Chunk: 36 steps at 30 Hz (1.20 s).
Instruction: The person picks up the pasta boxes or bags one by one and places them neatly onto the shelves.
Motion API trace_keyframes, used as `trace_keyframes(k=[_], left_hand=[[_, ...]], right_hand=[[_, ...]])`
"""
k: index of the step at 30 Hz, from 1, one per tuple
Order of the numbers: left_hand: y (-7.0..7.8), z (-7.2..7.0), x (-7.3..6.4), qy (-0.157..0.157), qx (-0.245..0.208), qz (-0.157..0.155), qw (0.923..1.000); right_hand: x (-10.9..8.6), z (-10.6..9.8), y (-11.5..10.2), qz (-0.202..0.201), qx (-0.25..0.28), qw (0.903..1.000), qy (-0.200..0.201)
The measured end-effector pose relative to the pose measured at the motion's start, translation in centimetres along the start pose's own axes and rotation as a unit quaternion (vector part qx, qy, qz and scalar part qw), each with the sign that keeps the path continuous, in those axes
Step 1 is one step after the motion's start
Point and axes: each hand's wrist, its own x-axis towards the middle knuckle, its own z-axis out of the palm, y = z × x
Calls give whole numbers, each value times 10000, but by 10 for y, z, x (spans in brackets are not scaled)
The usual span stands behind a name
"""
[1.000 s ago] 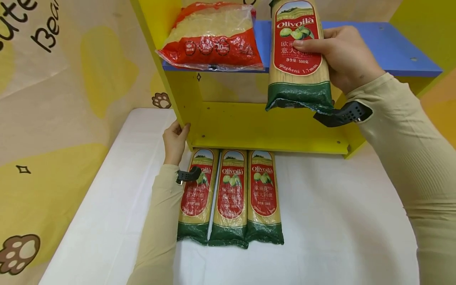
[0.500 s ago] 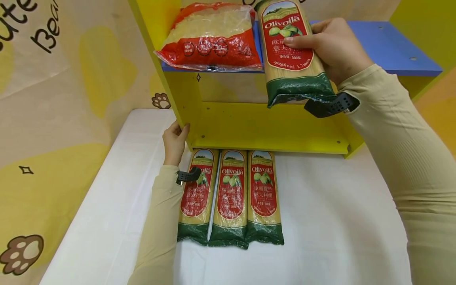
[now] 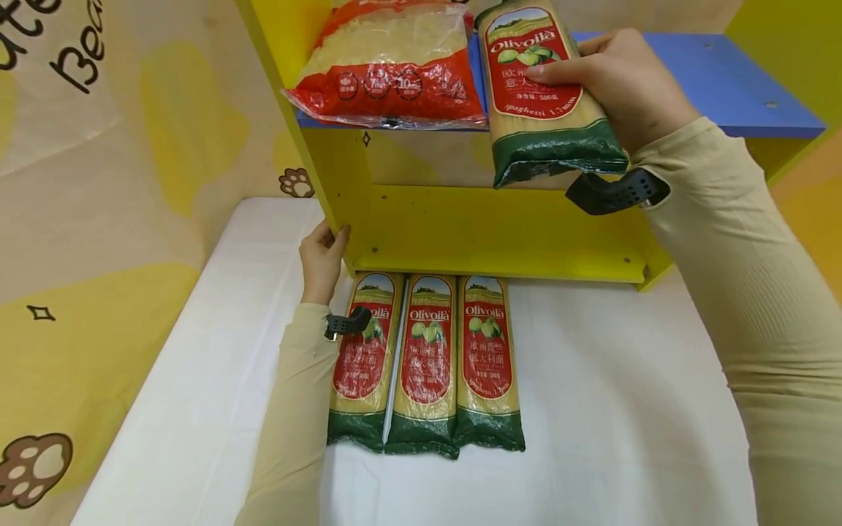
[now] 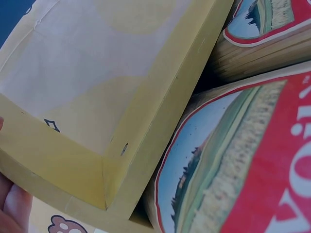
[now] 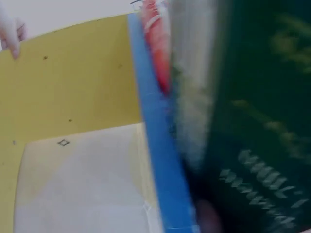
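Note:
My right hand (image 3: 634, 88) grips a spaghetti pack (image 3: 536, 80) by its right side, thumb across the red label. The pack tilts at the front of the blue shelf (image 3: 743, 88), its green end jutting out past the edge. Just left of it, a red and clear bag of pasta (image 3: 395, 69) lies on that shelf. My left hand (image 3: 320, 259) holds the lower left side panel of the yellow rack (image 3: 473, 226), fingers partly behind the panel. In the right wrist view the held pack (image 5: 257, 121) is blurred beside the blue shelf edge (image 5: 158, 145).
Three more spaghetti packs (image 3: 427, 365) lie side by side on the white tablecloth (image 3: 612, 409), their far ends at the rack's bottom board. Patterned cloth (image 3: 99, 183) hangs at the left and behind the rack.
My right hand has brought the spaghetti pack left and slightly up, close to the red bag, and the pack has tilted. The left hand stays on the panel.

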Motion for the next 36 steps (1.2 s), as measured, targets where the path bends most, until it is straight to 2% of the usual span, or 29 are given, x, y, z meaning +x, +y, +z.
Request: trace_keyframes(k=[4, 6, 11, 15, 18, 24, 26, 29, 32, 36], left_hand=[[-2, 0, 1, 9, -15, 10, 10000], [-9, 0, 5, 17, -63, 1, 10000], [-30, 0, 14, 60, -128, 1, 9999], [-33, 0, 14, 93, -116, 19, 9999], [-29, -1, 12, 80, -138, -28, 9999], [-5, 0, 1, 48, -55, 7, 10000], [-2, 1, 0, 56, -33, 27, 10000], [-8, 1, 4, 64, -73, -5, 10000], [-22, 2, 9, 80, -97, 29, 9999], [-33, 3, 13, 122, -93, 147, 9998]], right_hand=[[1, -6, -1, 61, -63, 9993, -376], [2, -9, -2, 95, -209, 9985, -499], [5, -14, -3, 170, -546, 9965, -615], [8, -14, -3, 182, -498, 9962, -693], [9, -12, -3, 187, -448, 9964, -692], [11, -7, -4, 115, -521, 9972, -521], [11, -6, -4, 66, -508, 9978, -429], [10, -4, -4, 13, -440, 9986, -307], [10, -3, -4, -33, -383, 9990, -214], [8, -3, -4, -115, -699, 9974, -134]])
